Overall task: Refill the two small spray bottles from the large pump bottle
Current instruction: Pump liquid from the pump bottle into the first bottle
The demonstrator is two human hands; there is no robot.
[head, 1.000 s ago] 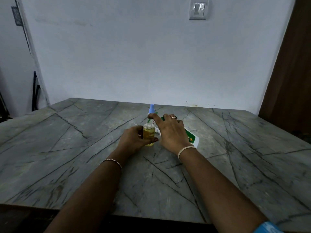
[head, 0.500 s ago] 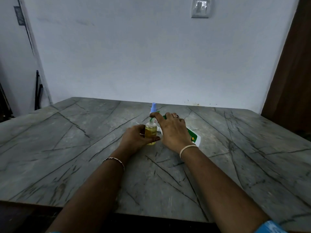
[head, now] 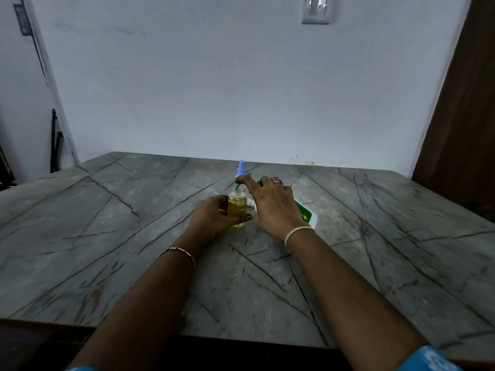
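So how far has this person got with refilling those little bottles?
About midway, it seems. The small open bottle gripped by the left hand already holds yellow liquid almost to its neck. The right hand tips the large pump bottle so its green spout meets that opening, so filling is in hand. The second small bottle, blue cap still on, stands behind; its fill level is hidden, so it probably remains.

A single head-worn wide-angle view looks forward and down from above the near edge of the desk (head: 375,263); both forearms run up from the bottom toward mid-frame; the wall (head: 214,89) fills the upper half.
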